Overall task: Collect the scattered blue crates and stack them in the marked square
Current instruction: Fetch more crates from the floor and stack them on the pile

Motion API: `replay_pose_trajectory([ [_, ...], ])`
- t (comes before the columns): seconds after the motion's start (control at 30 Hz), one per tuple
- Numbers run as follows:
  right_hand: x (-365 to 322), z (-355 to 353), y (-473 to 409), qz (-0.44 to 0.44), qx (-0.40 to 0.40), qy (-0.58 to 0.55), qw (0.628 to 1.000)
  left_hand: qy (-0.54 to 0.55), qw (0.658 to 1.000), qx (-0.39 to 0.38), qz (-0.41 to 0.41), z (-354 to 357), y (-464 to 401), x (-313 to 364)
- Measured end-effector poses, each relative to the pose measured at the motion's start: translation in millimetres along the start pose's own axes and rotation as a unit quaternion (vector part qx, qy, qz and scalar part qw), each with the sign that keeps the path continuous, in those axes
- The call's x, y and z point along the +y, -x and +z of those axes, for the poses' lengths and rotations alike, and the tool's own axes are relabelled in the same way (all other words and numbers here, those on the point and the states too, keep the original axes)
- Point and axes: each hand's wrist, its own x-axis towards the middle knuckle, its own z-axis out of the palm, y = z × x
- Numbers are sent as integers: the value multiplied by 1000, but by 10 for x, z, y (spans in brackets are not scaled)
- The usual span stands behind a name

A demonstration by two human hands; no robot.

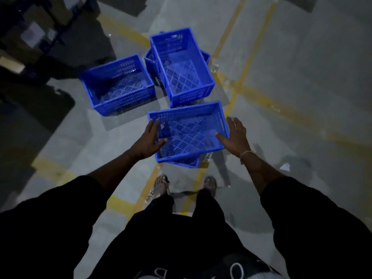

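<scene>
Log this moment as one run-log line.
left hand: open, at near crate left rim | right hand: open, at right rim | near crate: atop another crate | far stack, single crate: untouched

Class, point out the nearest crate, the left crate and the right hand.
nearest crate [187,135], head view, slatted bottom
left crate [120,85], head view, inside bottom
right hand [234,135], head view, back of hand

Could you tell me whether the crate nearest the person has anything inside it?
No, the nearest crate shows only its bare slotted bottom, with the left hand and right hand at its two sides.
</scene>
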Motion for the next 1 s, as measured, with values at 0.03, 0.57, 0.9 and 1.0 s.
replay_pose_trajectory([
  [0.03, 41, -22, -120, -7, -15, 0, 1000, 5, 1000, 11, -13, 52, -54, -13],
  [0.57, 1248, 848, -2339, -10, -103, 47, 993, -15, 981, 112, -160, 1347, -1522, -867],
  [0.9, 1881, 1870, -3439, 62, -73, 64, 993, 28, 921, 156, -355, 1949, -2432, -1964],
  [1.0, 1980, 1986, -3532, 54, -46, 105, 992, 4, 898, 202, -391, 2088, -2552, -1945],
])
